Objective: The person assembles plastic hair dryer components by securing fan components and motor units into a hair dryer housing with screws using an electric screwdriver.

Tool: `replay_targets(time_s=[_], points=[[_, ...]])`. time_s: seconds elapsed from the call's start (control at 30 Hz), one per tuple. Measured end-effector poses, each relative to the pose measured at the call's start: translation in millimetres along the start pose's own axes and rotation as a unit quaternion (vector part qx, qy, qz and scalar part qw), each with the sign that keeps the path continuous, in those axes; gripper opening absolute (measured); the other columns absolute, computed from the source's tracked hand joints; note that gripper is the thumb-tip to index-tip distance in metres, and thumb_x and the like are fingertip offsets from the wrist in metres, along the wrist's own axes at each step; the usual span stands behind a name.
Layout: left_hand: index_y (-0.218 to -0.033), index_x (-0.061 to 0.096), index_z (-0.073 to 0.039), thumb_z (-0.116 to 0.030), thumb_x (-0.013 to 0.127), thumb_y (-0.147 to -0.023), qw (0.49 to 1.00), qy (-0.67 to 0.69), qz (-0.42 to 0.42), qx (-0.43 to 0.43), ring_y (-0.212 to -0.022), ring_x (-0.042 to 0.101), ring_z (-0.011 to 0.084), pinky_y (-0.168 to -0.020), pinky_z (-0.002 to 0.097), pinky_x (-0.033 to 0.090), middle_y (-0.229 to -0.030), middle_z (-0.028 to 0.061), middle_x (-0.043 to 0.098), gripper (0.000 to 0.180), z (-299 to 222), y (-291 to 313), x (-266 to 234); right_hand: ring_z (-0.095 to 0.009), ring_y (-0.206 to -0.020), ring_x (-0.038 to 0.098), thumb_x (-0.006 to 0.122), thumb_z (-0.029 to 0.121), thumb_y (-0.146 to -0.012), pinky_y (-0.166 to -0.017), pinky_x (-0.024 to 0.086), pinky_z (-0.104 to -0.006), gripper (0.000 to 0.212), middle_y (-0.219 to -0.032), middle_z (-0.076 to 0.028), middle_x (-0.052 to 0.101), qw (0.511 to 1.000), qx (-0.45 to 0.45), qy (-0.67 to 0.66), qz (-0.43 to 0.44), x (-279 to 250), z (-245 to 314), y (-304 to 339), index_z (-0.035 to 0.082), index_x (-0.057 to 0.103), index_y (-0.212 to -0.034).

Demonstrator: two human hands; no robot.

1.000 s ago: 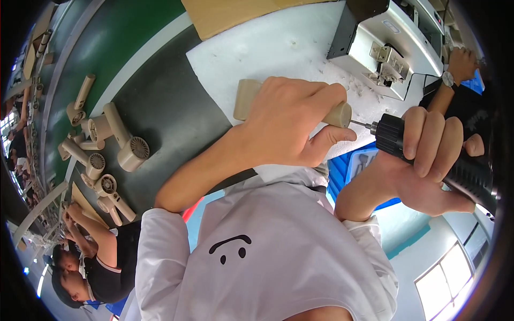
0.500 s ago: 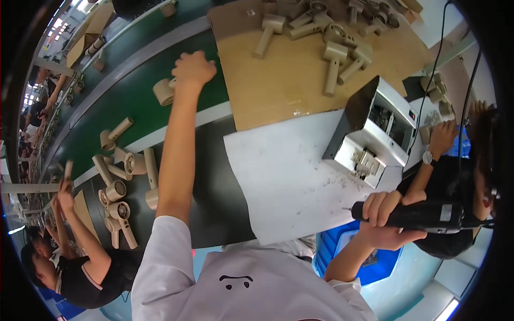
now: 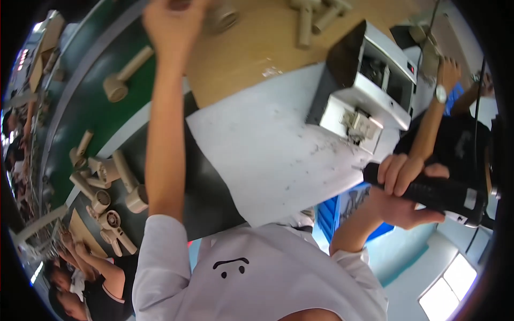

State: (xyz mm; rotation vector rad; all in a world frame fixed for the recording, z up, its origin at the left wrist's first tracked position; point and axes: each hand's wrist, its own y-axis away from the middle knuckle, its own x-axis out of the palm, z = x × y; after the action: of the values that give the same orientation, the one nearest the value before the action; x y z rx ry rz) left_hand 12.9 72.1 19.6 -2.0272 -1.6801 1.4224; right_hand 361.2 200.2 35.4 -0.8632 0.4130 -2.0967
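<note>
My left hand (image 3: 174, 24) reaches far ahead, cut off by the upper edge. Its fingers are smeared by motion, so I cannot tell what they hold. Just right of it, over the cardboard, shows the blurred round end of a beige part (image 3: 222, 18). A beige handheld fan body (image 3: 116, 88) lies on the green conveyor, left of my forearm. My right hand (image 3: 401, 192) is wrapped round a black electric screwdriver (image 3: 447, 199), whose bit points left over the near right edge of the white sheet (image 3: 257, 144).
A silver and black machine (image 3: 369, 80) stands on the sheet among scattered dark specks. Several beige fan bodies (image 3: 111, 219) lie at the left; others (image 3: 305, 24) rest on the cardboard (image 3: 241, 64). A blue bin (image 3: 327, 214) is below. Co-workers sit at both sides.
My left hand has moved from the green conveyor toward the cardboard's left part, and a fan body there shows fully. The view has shifted. My right hand keeps the screwdriver.
</note>
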Motion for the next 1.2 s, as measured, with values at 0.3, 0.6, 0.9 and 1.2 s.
replay_targets(time_s=[0.3,0.6,0.9,1.2], points=[[-0.093,0.061,0.002,-0.027,0.070,-0.084,0.813,0.499,0.184,-0.238,-0.067,0.058,0.0167,-0.061,0.0287,0.046,-0.076,0.0100,0.060,0.031,-90.6,114.5,-28.5,-0.020,-0.048,0.040,0.018,0.089,-0.073,-0.049,0.039,-0.0371,0.094,-0.063,-0.010,0.045,0.998,-0.010,0.053,-0.027,-19.2,-32.4,-25.3,0.011,0.045,-0.118],[-0.097,0.055,0.002,-0.022,0.066,-0.087,0.829,0.455,0.309,-0.096,-0.066,0.052,0.0119,-0.055,0.0235,0.041,-0.082,0.0071,0.058,0.028,-113.8,178.2,-41.5,-0.018,-0.053,0.038,0.023,0.087,-0.077,-0.055,0.036,-0.0338,0.083,-0.062,-0.009,0.045,0.988,0.036,0.128,-0.080,-3.9,-44.4,-19.7,0.015,0.053,-0.106],[-0.088,0.058,-0.003,-0.018,0.074,-0.074,0.884,0.369,0.270,0.097,-0.053,0.052,0.0232,-0.049,0.0280,0.041,-0.067,0.0074,0.056,0.026,-124.0,194.0,-33.4,-0.006,-0.053,0.041,0.055,0.053,-0.085,-0.054,0.035,-0.0224,0.057,-0.065,0.005,0.045,0.996,0.012,-0.085,0.015,42.2,20.2,3.7,0.001,0.053,-0.109],[-0.085,0.059,-0.004,-0.019,0.076,-0.071,0.892,0.364,0.250,0.102,-0.053,0.052,0.0245,-0.048,0.0298,0.041,-0.067,0.0072,0.056,0.027,-125.9,200.4,-31.5,-0.006,-0.050,0.048,0.059,0.051,-0.083,-0.048,0.038,-0.0204,0.051,-0.059,0.003,0.051,0.996,-0.001,-0.089,-0.007,64.4,21.9,8.9,0.003,0.053,-0.098]])
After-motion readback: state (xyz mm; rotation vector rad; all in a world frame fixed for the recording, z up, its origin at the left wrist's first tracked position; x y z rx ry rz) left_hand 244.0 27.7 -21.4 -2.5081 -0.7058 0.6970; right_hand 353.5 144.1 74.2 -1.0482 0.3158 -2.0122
